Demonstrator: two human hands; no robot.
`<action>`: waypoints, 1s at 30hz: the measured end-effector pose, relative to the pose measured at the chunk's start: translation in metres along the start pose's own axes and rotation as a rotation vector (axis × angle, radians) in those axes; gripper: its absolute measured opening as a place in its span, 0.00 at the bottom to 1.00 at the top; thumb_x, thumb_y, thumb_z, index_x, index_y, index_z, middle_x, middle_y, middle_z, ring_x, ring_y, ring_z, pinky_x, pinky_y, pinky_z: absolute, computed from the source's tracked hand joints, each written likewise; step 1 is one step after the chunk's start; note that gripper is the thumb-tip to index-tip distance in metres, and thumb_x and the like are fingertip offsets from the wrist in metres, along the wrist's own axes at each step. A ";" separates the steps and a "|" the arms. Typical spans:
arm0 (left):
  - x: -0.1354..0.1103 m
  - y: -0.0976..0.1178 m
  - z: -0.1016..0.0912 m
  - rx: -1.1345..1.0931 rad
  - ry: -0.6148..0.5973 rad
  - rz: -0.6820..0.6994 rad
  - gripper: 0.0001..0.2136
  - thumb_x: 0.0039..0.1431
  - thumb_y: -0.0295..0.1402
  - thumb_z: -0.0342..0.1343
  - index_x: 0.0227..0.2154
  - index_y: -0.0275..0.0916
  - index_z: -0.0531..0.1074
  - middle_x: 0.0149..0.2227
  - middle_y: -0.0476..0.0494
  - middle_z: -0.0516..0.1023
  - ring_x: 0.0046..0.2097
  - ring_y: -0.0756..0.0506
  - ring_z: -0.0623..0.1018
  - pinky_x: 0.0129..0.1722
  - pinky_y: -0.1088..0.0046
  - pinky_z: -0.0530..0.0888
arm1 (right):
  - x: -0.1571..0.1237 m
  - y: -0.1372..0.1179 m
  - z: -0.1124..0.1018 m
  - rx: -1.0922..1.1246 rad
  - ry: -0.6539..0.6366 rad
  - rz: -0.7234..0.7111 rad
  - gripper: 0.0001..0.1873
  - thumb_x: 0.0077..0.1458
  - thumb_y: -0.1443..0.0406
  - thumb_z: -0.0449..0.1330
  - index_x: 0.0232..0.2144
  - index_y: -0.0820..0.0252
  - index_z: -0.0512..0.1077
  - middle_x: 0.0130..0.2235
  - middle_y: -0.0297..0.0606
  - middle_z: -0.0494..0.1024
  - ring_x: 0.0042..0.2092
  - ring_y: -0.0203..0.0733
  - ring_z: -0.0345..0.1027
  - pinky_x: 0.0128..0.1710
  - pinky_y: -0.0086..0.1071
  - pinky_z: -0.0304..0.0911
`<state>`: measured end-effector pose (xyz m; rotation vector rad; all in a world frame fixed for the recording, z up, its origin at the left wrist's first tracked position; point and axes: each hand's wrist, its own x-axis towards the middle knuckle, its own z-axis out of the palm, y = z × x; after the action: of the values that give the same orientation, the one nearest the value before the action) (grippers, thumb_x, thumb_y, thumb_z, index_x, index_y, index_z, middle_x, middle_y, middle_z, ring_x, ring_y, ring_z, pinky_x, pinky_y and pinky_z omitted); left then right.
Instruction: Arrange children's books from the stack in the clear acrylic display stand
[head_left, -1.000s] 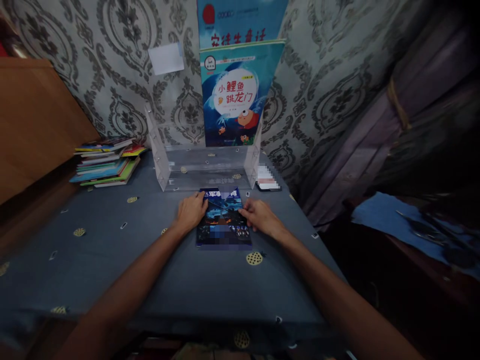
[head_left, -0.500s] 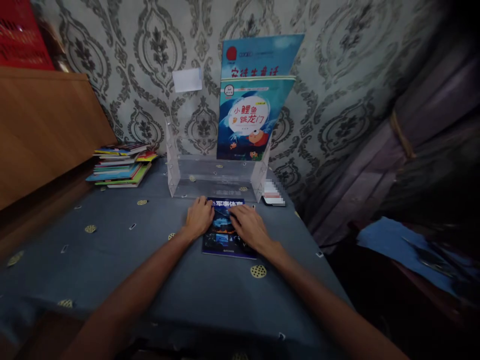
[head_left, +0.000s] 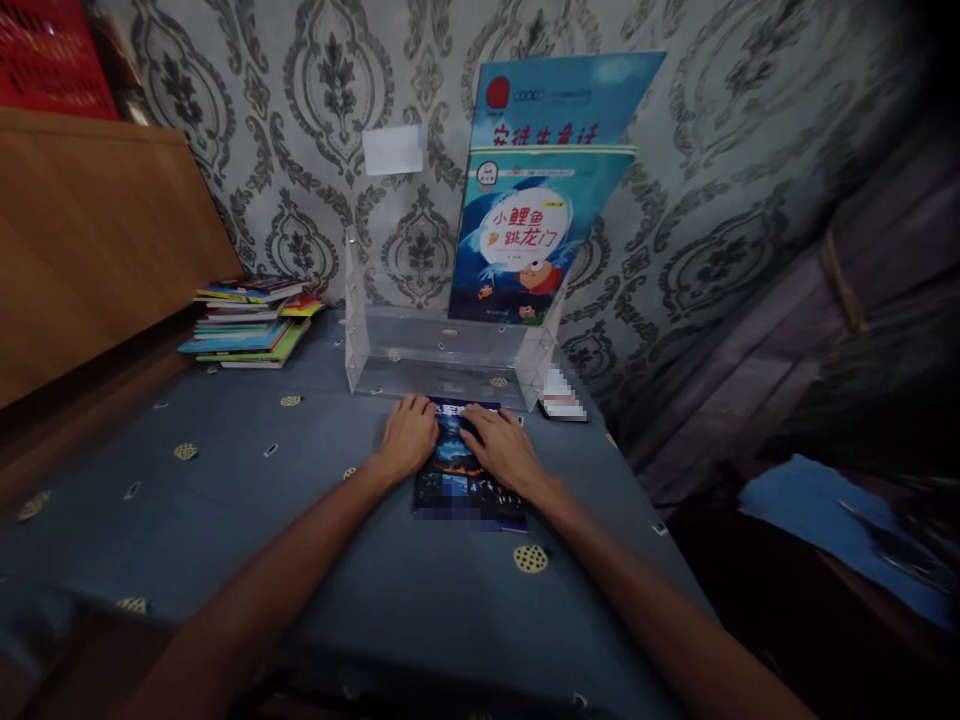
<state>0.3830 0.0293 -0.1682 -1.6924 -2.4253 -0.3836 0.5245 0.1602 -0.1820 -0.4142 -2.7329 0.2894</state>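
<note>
Book (head_left: 453, 460) lies under right fingers (head_left: 486, 422), touching left fingers (head_left: 421, 412).

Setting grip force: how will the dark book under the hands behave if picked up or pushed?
The dark book shows little edge thickness, so it's probably light and may bend if lifted by one side. It lies flat on the tablecloth, so a push would likely slide it, not tip it.
</note>
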 end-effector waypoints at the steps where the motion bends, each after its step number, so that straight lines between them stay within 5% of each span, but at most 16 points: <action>1: 0.000 0.000 0.000 -0.002 -0.003 0.002 0.14 0.69 0.29 0.44 0.49 0.35 0.73 0.52 0.34 0.75 0.55 0.37 0.69 0.54 0.56 0.68 | -0.002 0.007 -0.001 -0.003 0.012 0.032 0.19 0.66 0.63 0.52 0.55 0.58 0.72 0.59 0.51 0.75 0.62 0.55 0.67 0.63 0.57 0.55; 9: 0.001 -0.004 0.002 -0.017 -0.008 0.002 0.13 0.69 0.30 0.45 0.49 0.36 0.73 0.53 0.37 0.74 0.55 0.38 0.69 0.54 0.59 0.68 | -0.011 0.048 -0.008 0.177 0.067 0.119 0.18 0.63 0.65 0.52 0.51 0.60 0.75 0.56 0.49 0.77 0.58 0.53 0.71 0.59 0.49 0.63; 30: 0.029 0.009 -0.010 0.041 -0.160 0.232 0.15 0.65 0.26 0.45 0.50 0.37 0.73 0.51 0.37 0.76 0.52 0.38 0.72 0.51 0.59 0.67 | -0.014 0.058 -0.009 0.624 0.159 0.275 0.21 0.63 0.64 0.50 0.55 0.58 0.72 0.56 0.43 0.78 0.58 0.48 0.70 0.62 0.46 0.61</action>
<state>0.3814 0.0558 -0.1497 -2.0290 -2.2849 -0.1724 0.5546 0.2110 -0.1926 -0.5940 -2.2671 1.0874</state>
